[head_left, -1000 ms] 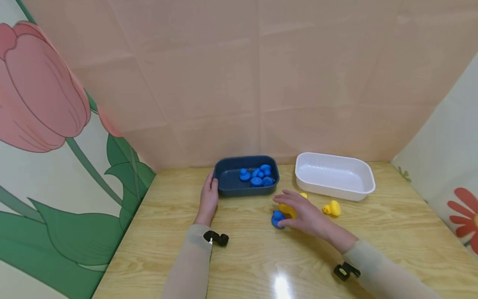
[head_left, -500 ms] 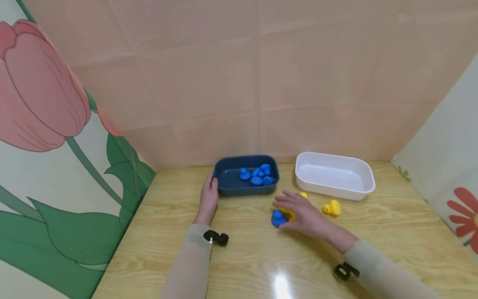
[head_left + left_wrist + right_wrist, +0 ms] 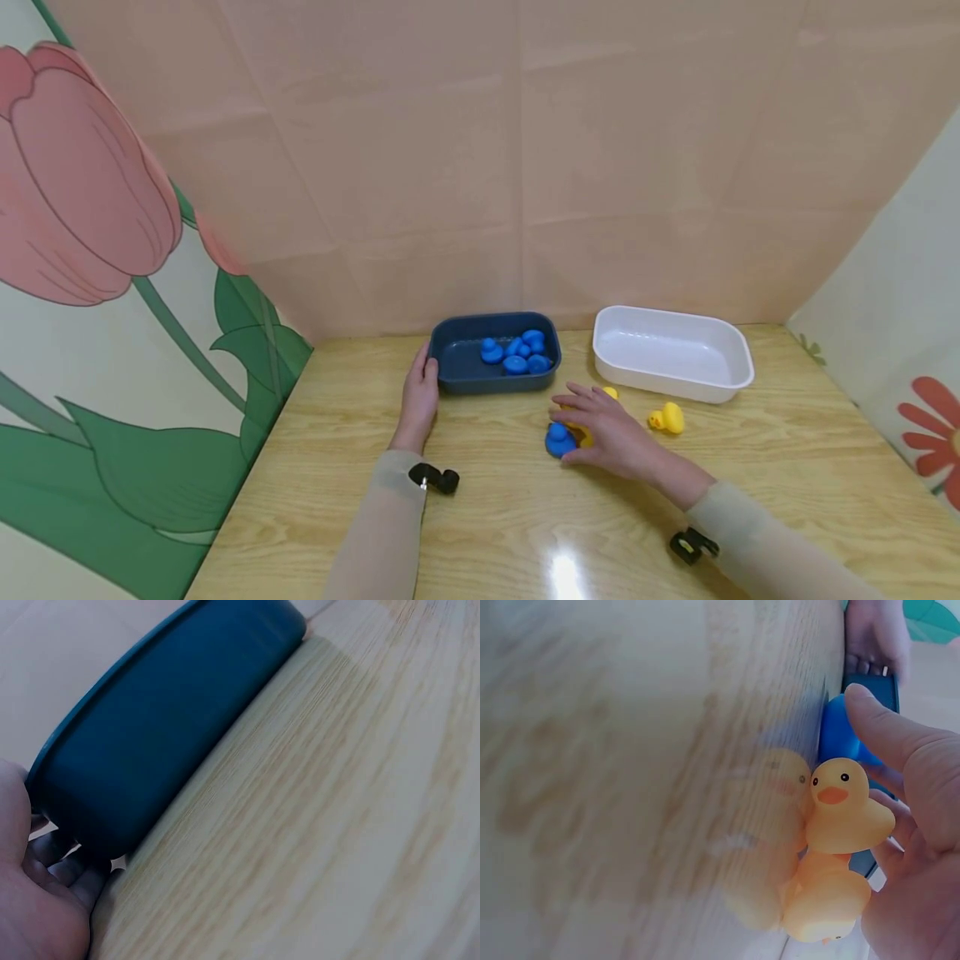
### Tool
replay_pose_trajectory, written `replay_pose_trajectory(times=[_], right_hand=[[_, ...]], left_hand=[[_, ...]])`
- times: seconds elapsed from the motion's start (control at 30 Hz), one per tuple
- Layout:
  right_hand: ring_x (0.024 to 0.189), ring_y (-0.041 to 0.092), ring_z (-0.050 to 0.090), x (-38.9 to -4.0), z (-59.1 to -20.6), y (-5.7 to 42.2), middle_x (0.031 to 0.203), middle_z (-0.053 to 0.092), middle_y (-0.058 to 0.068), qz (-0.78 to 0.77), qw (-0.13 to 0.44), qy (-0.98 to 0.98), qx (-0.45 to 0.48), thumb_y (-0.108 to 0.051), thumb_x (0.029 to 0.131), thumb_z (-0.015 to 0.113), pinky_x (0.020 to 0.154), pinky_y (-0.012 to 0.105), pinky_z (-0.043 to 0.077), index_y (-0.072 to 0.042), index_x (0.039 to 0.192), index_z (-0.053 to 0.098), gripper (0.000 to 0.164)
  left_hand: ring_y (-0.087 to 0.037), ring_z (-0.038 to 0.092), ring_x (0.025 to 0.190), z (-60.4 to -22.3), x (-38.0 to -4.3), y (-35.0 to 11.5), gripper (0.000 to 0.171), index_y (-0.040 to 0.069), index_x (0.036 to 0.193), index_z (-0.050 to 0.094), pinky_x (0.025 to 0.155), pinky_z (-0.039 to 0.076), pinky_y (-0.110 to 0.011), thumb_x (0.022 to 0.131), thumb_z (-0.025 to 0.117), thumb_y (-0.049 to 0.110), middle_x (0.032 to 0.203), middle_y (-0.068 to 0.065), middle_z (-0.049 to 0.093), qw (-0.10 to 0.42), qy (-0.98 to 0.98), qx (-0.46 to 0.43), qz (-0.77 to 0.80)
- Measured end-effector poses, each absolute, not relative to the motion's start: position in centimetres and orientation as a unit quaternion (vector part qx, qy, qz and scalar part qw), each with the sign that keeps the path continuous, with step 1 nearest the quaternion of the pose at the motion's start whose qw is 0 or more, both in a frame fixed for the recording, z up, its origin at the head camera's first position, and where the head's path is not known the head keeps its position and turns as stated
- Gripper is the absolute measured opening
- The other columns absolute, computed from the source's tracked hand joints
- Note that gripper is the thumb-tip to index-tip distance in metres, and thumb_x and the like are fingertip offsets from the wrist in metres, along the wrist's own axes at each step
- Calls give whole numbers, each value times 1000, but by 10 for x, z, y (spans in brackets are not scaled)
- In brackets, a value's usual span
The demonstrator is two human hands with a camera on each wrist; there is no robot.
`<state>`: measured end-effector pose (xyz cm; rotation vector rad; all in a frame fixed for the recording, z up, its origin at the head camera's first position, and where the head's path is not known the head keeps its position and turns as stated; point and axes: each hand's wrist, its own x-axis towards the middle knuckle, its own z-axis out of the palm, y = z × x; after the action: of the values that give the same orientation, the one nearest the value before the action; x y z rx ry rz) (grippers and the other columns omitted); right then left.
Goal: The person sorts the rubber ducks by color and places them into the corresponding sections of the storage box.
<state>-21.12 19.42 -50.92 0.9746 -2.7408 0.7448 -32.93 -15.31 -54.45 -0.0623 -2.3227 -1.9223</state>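
My left hand [image 3: 420, 400] holds the left end of a dark blue tray [image 3: 495, 385], its thumb near the rim; the left wrist view shows fingers [image 3: 71, 862] bent against the tray's outer end. Several blue rubber ducks lie inside the tray. On the table, my right hand [image 3: 611, 429] has a blue rubber duck [image 3: 558, 442] between thumb and fingers, with the thumb against its side. Under the palm stand two yellow rubber ducks [image 3: 844, 814], partly hidden in the head view. Another yellow duck [image 3: 667, 417] lies on its side to the right.
A white tray [image 3: 671, 385] stands at the back right, with no ducks in it. A pinkish cloth backdrop [image 3: 450, 167] rises behind the wooden table [image 3: 480, 533]. Flower-printed panels flank it on both sides.
My right thumb and fingers have shifted slightly around the blue duck, which has turned a little. The left hand and both trays have stayed in place.
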Motion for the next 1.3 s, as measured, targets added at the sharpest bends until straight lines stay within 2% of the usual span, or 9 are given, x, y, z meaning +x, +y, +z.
replay_pose_trajectory(times=[0.13,0.23,0.7,0.97,1.17,1.3], right_hand=[[154,53,41,-211,-511,194,154,63,21,242,80,-910,328,-29,82,100,123,78,24,-3,136,76,65],[155,52,39,-211,-511,194,156,61,21,243,68,-913,322,-28,83,100,125,76,22,-2,137,76,64],[156,48,40,-210,-512,192,155,62,17,223,66,-921,312,-28,84,100,128,71,23,-3,128,80,55],[150,49,48,-209,-513,189,144,69,16,240,93,-912,319,-24,87,97,125,73,27,1,132,77,56],[146,45,53,-210,-509,186,135,75,10,252,102,-914,300,-23,89,96,127,69,27,-3,131,77,50],[141,43,57,-211,-504,183,133,76,12,253,108,-919,281,-23,90,96,127,67,30,-5,131,78,48]], left_hand=[[-23,24,166,-543,-328,-153,57,24,175,34,135,21,-48,121,41,39,178,1,33,62,-771,-19,-634],[-23,24,166,-543,-327,-153,58,25,175,34,135,21,-48,121,41,42,179,1,33,62,-770,-21,-635],[-24,24,166,-546,-328,-153,58,26,175,35,135,21,-49,120,41,43,178,1,34,65,-771,-20,-633],[-24,25,166,-546,-327,-153,57,26,175,35,134,22,-48,120,42,42,178,1,34,64,-772,-15,-633],[-24,24,166,-545,-327,-153,58,27,175,35,134,22,-50,120,41,45,178,2,34,63,-770,-16,-635],[-24,25,166,-545,-328,-153,58,26,174,36,134,22,-49,120,41,45,178,2,35,64,-770,-15,-635]])
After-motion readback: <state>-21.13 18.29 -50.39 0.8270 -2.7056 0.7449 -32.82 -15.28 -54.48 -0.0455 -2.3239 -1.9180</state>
